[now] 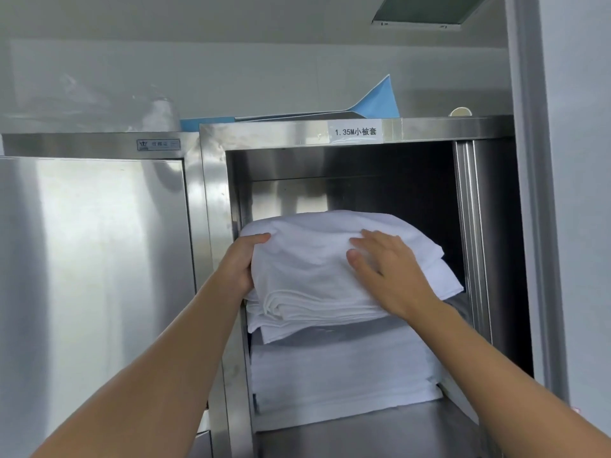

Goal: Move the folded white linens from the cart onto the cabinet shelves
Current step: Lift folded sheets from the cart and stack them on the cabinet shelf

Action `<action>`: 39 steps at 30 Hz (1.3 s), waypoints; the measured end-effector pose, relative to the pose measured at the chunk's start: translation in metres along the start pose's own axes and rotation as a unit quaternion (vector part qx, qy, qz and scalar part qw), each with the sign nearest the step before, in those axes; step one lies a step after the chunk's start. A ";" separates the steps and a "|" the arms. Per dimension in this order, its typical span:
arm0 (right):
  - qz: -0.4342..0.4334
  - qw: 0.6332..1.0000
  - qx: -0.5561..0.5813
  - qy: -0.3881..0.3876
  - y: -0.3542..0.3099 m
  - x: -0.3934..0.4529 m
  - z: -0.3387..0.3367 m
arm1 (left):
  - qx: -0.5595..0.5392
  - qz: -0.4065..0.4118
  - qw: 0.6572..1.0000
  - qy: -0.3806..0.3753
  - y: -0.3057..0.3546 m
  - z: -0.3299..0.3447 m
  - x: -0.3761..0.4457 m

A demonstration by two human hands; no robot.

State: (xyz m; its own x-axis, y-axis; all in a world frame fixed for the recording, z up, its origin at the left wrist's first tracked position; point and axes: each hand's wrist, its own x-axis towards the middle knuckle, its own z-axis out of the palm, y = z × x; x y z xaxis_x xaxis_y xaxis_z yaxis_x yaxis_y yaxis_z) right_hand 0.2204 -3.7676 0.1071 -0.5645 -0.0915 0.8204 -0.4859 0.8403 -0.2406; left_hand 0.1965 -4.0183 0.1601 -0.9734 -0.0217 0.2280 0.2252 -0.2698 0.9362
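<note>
Head view: stainless steel cabinet point(211, 200), top compartment open. White label point(355, 131) on the upper front rail reads "1.35M小被套". Small maker's plate point(158, 144) with a crown logo sits on the neighbouring unit to the left; its characters are too blurred to read. That unit's steel door point(92, 259) is closed.

Surroundings: blue sheet material point(377, 99) lies on the cabinet top, one corner sticking up. A pale round rim point(460, 112) shows at the top right edge; cannot tell what it is. Ceiling hatch point(426, 9) upper right. Slid-back door panel point(472, 233) stands at the compartment's right side, just beside the linens.

Folded white linens point(307, 279): top bundle lies on a lower stack of white linen point(344, 368) inside the compartment, front edge overhanging toward the camera.

Left hand point(239, 262): grasps the bundle's left side, thumb on top, fingers hidden under or behind the cloth.

Right hand point(386, 269): palm down on the bundle's upper right, fingers straight and spread, pressing flat, not gripping.
</note>
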 end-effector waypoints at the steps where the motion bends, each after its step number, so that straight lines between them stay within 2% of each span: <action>1: 0.029 0.999 -0.019 0.019 0.007 0.008 -0.001 | 0.003 0.000 1.000 -0.003 -0.001 0.000 0.000; 3: 0.082 0.994 -0.064 0.041 0.018 0.025 -0.004 | -0.001 0.000 1.000 -0.019 -0.002 -0.001 -0.001; 6: 0.180 0.980 -0.081 0.029 0.026 0.040 -0.008 | -0.010 -0.002 0.999 -0.040 -0.007 -0.003 -0.002; 10: 0.290 0.957 -0.020 -0.012 0.040 0.053 -0.014 | -0.018 0.018 0.998 -0.053 -0.008 -0.005 -0.010; 13: 0.334 0.942 0.006 -0.032 0.048 0.052 -0.021 | -0.017 0.012 0.998 -0.052 -0.006 -0.008 -0.013; 22: 0.312 0.948 -0.065 -0.007 0.044 0.042 -0.026 | 0.003 0.046 0.997 -0.062 -0.003 0.000 -0.007; 26: 0.305 0.951 -0.053 -0.007 0.041 0.035 -0.034 | 0.004 0.044 0.998 -0.055 -0.007 -0.005 -0.009; 29: 0.314 0.949 0.007 -0.037 0.040 0.025 -0.044 | 0.023 0.020 0.998 -0.046 -0.008 -0.017 -0.015; 34: 0.318 0.935 0.114 -0.112 0.044 0.020 -0.058 | 0.046 -0.050 0.994 -0.084 -0.016 -0.042 -0.026; 37: 0.319 0.921 0.202 -0.097 0.041 0.030 -0.049 | 0.068 -0.059 0.994 -0.062 -0.012 -0.036 -0.023; 39: 0.332 0.916 0.214 -0.068 0.034 0.037 -0.042 | 0.060 -0.048 0.996 -0.036 -0.010 -0.030 -0.022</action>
State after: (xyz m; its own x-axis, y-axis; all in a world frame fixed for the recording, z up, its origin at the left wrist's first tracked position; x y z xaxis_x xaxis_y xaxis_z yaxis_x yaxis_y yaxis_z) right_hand 0.2108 -3.7199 0.1508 -0.8943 0.2741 0.3536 -0.2056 0.4503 -0.8689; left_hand 0.2143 -4.0440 0.1381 -0.9861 0.0693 0.1508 0.1391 -0.1506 0.9788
